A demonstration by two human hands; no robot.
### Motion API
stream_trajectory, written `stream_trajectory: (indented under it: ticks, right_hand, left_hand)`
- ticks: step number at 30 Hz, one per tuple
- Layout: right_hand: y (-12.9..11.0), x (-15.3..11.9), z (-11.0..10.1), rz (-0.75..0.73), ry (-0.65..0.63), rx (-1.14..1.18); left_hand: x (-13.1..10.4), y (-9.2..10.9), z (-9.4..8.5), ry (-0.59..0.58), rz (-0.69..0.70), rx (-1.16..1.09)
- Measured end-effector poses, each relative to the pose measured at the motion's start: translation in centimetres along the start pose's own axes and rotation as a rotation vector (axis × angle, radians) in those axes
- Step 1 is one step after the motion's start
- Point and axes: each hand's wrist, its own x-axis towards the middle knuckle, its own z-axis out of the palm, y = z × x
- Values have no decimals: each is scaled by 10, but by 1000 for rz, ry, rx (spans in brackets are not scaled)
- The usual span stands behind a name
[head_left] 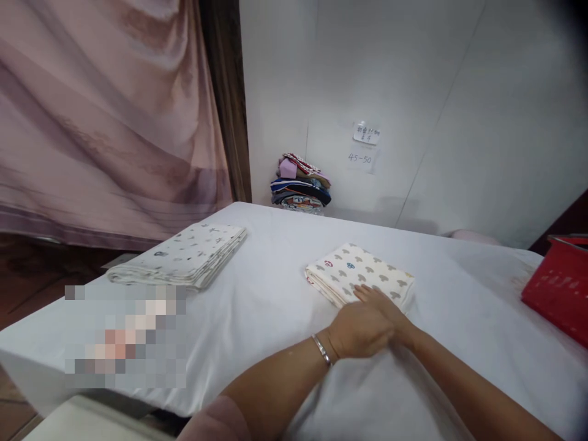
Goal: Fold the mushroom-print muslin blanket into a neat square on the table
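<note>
A folded cream cloth (pixel 367 266) printed with grey mushroom-like shapes and a few coloured ones lies on the white-covered table (pixel 271 331). My right hand (pixel 382 305) rests at its near edge, fingers stretched out over the print. In front of it crosses my left hand (pixel 361 331), a silver bracelet at its wrist. The left fingers are curled closed, and folds of the white table cover converge just below them. What lies inside that grip is mostly hidden.
A second folded cloth (pixel 193 251), white with small dark prints, lies at the table's left. A red container (pixel 558 288) stands at the right edge. Stacked fabrics (pixel 301 184) rise beyond the far edge, by a wall with paper notes (pixel 365 147). A pink curtain (pixel 114 122) hangs left.
</note>
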Motion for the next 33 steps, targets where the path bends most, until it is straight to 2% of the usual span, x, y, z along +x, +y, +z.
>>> stream_trajectory:
  ticks: [2,4,6,8,11,14,18,21,23,26,29,31,33]
  right_hand:
    - [1,-2,3,8,18,-7]
    - [-5,-7,3,58,60,9]
    - [-15,-14,3,71,96,1]
    - [-22,-23,8,38,126,-52]
    - [-23,-36,22,-46,172,-195]
    - [-17,-41,35,-104,246,-308]
    - [-13,-37,42,-143,274,-350]
    - [-4,-38,32,-145,252,-318]
    - [8,-47,18,-106,226,-281]
    - [29,-72,-4,-37,196,-243]
    - [42,-99,-11,-57,178,-206]
    - [44,-110,-9,-77,173,-165]
    - [41,-114,-8,-79,153,-127]
  left_hand:
    - [-2,-27,-13,135,-72,-24]
    - [-6,-62,-21,281,-262,-11]
    - [-11,-98,-23,367,-443,-32]
    - [-17,-124,-20,384,-590,-150]
    - [-24,-140,-14,372,-693,-372]
    - [-25,-142,-10,357,-689,-437]
    - [-22,-143,-9,382,-679,-359]
    - [-20,-136,-14,405,-726,-336]
    - [-23,-122,-19,385,-723,-309]
    - [-35,-86,-23,253,-616,-200]
    - [-50,-53,-23,56,-577,-30]
    - [-53,-42,-27,-30,-590,61]
    - [-50,-42,-36,-89,-595,104]
